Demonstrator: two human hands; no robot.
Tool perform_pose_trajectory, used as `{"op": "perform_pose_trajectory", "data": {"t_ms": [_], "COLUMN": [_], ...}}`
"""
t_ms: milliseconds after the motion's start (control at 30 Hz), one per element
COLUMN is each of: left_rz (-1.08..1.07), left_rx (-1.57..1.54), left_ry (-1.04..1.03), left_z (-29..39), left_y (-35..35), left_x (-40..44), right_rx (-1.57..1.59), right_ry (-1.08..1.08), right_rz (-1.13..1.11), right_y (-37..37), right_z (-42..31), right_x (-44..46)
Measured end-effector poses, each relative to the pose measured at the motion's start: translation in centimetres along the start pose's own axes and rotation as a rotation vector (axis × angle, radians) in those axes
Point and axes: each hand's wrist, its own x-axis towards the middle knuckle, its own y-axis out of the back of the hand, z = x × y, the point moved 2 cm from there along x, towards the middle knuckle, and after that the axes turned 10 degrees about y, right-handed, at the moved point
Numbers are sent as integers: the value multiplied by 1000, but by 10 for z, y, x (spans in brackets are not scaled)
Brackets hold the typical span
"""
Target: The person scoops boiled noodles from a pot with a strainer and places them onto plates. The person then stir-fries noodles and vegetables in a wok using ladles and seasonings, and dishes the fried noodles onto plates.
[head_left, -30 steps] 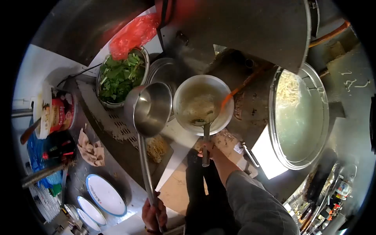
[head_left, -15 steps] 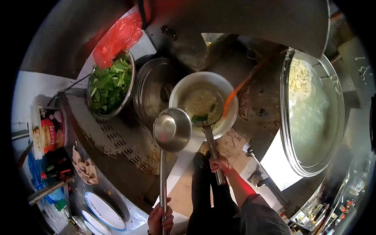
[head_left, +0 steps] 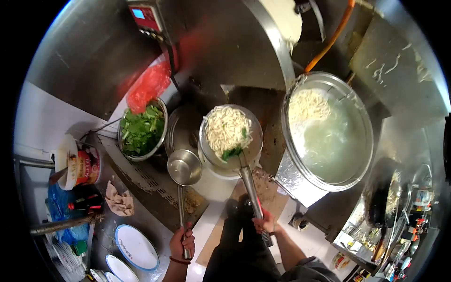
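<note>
My left hand (head_left: pixel 181 244) is closed around the handle of a metal ladle (head_left: pixel 184 168), whose bowl appears empty. My right hand (head_left: pixel 264 222) grips the long metal handle of a strainer (head_left: pixel 247 176). Pale noodles (head_left: pixel 228 129) and a few green leaves (head_left: pixel 231 152) lie in the strainer. Below it stands a white pot (head_left: pixel 220 171), mostly hidden by the strainer. The ladle bowl is just left of the strainer, apart from the noodles.
A large pot (head_left: pixel 345 157) of cloudy water with noodles stands right. Left are a bowl of leafy greens (head_left: pixel 142 131), a red plastic bag (head_left: pixel 149 87), a tub (head_left: pixel 88 164), crumpled brown paper (head_left: pixel 120 199) and white plates (head_left: pixel 136 246). An orange hose (head_left: pixel 331 40) hangs at the back.
My right hand has raised the strainer out of the white pot, bringing the noodles up into clear sight. The ladle stays in my left hand. The camera view has shifted.
</note>
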Motion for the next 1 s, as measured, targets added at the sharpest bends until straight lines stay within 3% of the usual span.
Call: {"op": "perform_pose_trajectory", "data": {"t_ms": [33, 100, 133, 167, 200, 267, 333, 400, 467, 633, 800, 933, 1000], "left_rz": [-118, 74, -3, -67, -30, -10, -322, -353, -540, -523, -578, -457, -376], "left_rx": [173, 159, 193, 226, 167, 128, -362, -371, -225, 57, 260, 661, 1030], "left_ry": [-8, -39, -9, 30, 37, 50, 408, 433, 471, 484, 583, 473, 149], "left_z": [0, 7, 12, 16, 14, 13, 4, -6, -6, -20, -82, -129, -149], "left_y": [-4, -6, 1, 9, 0, -23, -45, -60, -78, -118, -167, -234, -261], "left_x": [-2, 14, 34, 47, 56, 75, 80, 63, 40, -13, -15, 24, 57], "right_rx": [58, 127, 70, 350, 634, 678, 724, 739, 755, 804, 839, 774, 715], "right_ry": [-39, -96, -149, -196, -232, -208, -181, -224, -198, -145, -52, 111, 219], "right_rz": [29, 60, 27, -59, -142, -171, -195, -191, -170, -122, -12, 101, 192], "right_y": [-6, -42, -41, -50, -59, -72, -87, -100, -107, -100, -66, -28, -7], "right_z": [7, -10, -15, -29, -39, -54, -73, -97, -120, -165, -182, -177, -168], "right_x": [-4, -6, 0, -2, -8, -32, -60, -92, -123, -212, -293, -312, -304]}}
